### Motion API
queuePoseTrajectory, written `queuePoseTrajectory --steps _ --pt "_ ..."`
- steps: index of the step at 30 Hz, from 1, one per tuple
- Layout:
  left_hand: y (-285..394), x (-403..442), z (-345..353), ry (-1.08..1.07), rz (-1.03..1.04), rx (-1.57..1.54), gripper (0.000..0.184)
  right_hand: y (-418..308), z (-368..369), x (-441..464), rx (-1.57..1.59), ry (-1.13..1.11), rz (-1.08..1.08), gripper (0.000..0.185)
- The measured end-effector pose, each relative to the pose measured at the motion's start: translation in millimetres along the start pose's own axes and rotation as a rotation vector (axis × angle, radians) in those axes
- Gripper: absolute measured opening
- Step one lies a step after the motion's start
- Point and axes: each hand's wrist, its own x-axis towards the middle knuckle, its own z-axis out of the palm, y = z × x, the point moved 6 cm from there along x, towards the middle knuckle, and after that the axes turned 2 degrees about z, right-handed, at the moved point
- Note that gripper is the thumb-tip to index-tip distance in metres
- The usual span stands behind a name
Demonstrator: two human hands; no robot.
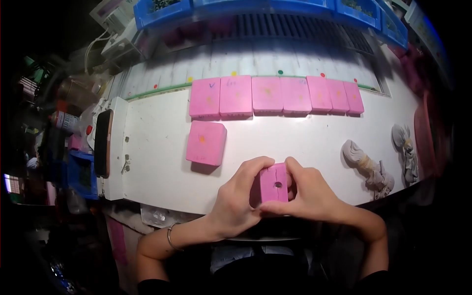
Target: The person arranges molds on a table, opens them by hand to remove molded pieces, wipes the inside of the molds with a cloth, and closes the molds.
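Observation:
Between my two hands, close to the front edge of the white table, is a small pink block. A dark hole and a thin crack-like line show on the face turned up to me. My left hand grips its left side, and my right hand holds it from the right, thumb along the near edge. Left of and beyond my hands a larger pink block with a yellow-orange spot sits alone. Farther back, several pink blocks stand side by side in a row, some with pen marks.
Two tied cloth bundles lie on the right of the white table. A dark phone rests on the left ledge. Blue bins line the back above a dark slatted grille. A pink basin stands at the far right.

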Motion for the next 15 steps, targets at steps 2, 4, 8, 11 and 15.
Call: queuePoseTrajectory --steps 2,4,8,11,15 --pt "-1.2 1.0 -1.9 -0.003 0.012 -0.013 0.071 1.1 1.9 3.3 0.093 -0.052 0.038 0.062" --pt "-2.7 1.7 -2.7 -0.003 0.035 -0.028 0.071 2.0 1.5 5.2 0.130 -0.077 0.029 0.061" --pt "-5.9 1.0 -1.5 0.016 0.039 -0.068 0.070 4.8 1.9 5.1 0.226 -0.143 0.024 0.058" --pt "-5.1 1.3 -2.7 0.033 0.054 -0.062 0.069 7.9 1.8 4.1 0.240 -0.188 -0.028 0.053" --pt "-5.8 0.2 -3.8 0.012 0.052 -0.069 0.068 10.2 -2.0 -0.8 0.334 -0.286 0.029 0.047"
